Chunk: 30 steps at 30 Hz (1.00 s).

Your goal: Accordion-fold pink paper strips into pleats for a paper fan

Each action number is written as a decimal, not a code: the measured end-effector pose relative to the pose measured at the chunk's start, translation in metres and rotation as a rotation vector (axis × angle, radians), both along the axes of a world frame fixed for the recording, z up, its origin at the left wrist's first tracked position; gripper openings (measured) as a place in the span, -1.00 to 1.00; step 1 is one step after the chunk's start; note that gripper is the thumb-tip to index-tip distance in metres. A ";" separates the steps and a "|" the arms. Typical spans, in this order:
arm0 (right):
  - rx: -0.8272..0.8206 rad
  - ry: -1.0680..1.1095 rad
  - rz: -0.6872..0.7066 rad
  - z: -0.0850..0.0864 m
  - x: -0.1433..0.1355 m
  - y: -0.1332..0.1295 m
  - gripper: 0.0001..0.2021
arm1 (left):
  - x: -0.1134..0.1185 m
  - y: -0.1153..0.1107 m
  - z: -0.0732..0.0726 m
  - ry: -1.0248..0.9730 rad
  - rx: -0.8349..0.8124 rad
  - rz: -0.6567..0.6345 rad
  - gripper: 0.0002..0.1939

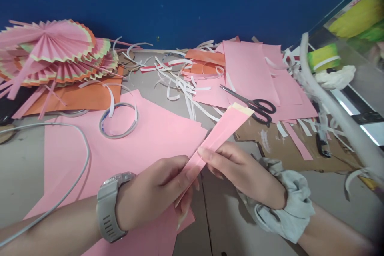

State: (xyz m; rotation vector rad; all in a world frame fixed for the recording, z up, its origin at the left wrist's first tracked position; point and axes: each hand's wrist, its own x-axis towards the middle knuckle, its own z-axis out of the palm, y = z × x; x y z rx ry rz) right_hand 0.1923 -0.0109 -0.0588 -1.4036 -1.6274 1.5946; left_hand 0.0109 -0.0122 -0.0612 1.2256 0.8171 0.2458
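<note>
Covering the grey tabletop, a large pink paper sheet lies under both hands. No writing is readable anywhere. Left hand, grey watch on its wrist, and right hand pinch shut on a folded pink paper strip, which angles up toward black-handled scissors.
</note>
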 end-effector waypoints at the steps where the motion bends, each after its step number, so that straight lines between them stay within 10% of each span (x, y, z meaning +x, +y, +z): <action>1: 0.001 -0.002 -0.003 0.000 0.000 0.000 -0.58 | 0.000 0.000 -0.001 0.001 -0.001 -0.001 -0.61; 30: 0.069 -0.063 -0.136 -0.002 0.007 0.003 -0.59 | -0.004 0.006 -0.004 -0.094 -0.049 -0.036 -0.67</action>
